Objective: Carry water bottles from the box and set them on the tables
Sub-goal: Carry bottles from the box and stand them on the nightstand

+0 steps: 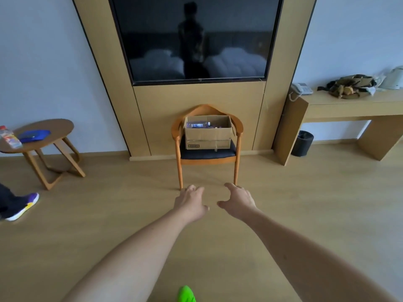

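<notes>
Water bottles (198, 124) lay on their sides in the open cardboard box (208, 132) on the chair (207, 154), straight ahead and well apart from me. I had my left hand (190, 203) and right hand (238, 200) stretched forward, each grip loosely spread and empty, about equally near. One bottle (9, 137) sat on the round tabletop (54, 129).

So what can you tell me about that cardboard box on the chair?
The cardboard box is plain brown, open at the top, with tape along its front and a small dark label low on the left. It sits upright on the black seat of the wooden chair, between the armrests, against the wood wall panel under the television. Inside, a clear bottle with a purple label lies near the top. Neither hand touches it.
</notes>
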Demonstrator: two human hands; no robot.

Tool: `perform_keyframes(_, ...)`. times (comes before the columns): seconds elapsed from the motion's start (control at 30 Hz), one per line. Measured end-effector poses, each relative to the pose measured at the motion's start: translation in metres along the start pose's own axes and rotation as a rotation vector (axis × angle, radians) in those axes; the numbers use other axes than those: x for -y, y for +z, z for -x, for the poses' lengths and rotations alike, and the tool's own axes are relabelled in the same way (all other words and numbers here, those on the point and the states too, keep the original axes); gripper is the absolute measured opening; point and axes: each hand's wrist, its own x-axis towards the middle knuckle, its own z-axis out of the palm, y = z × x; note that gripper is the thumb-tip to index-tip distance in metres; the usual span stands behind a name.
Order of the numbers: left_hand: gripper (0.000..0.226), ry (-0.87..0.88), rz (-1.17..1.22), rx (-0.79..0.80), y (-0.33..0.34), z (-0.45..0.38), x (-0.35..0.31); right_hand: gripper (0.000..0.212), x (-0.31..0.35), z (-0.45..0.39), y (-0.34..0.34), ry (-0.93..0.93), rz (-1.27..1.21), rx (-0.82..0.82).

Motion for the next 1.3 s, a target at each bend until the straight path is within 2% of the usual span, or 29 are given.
perform_keyframes(0.37,0.067,0.052,0.036,0.039,-0.057,-0.266,0.026,0.079,0.04,-0.248,-0.03,0.114,0.013,-0.012)
perform_keyframes(0.53,0.059,0.049,0.05,0.015,-0.084,-0.366,0.035,0.077,0.055,-0.34,-0.044,0.129,-0.018,-0.036)
perform_keyframes(0.8,0.061,0.07,0.028,0.038,-0.08,-0.526,0.027,0.058,0.042,-0.508,-0.055,0.086,-0.063,-0.009)
perform_keyframes(0.87,0.064,0.048,0.021,0.023,-0.084,-0.57,0.022,0.058,0.038,-0.559,-0.061,0.067,-0.079,0.013)
perform_keyframes(0.93,0.064,0.012,0.007,0.027,-0.091,-0.611,0.017,0.067,0.037,-0.607,-0.069,0.085,-0.104,0.048)
perform_keyframes(1.03,0.055,-0.019,0.016,0.044,-0.105,-0.668,0.01,0.07,0.036,-0.669,-0.082,0.092,-0.115,0.09)
perform_keyframes(1.2,0.068,-0.083,0.059,0.049,-0.11,-0.747,0.007,0.055,0.033,-0.756,-0.094,0.067,-0.124,0.146)
perform_keyframes(1.3,0.06,-0.078,0.027,0.09,-0.108,-0.788,0.013,0.048,0.03,-0.795,-0.089,0.073,-0.125,0.207)
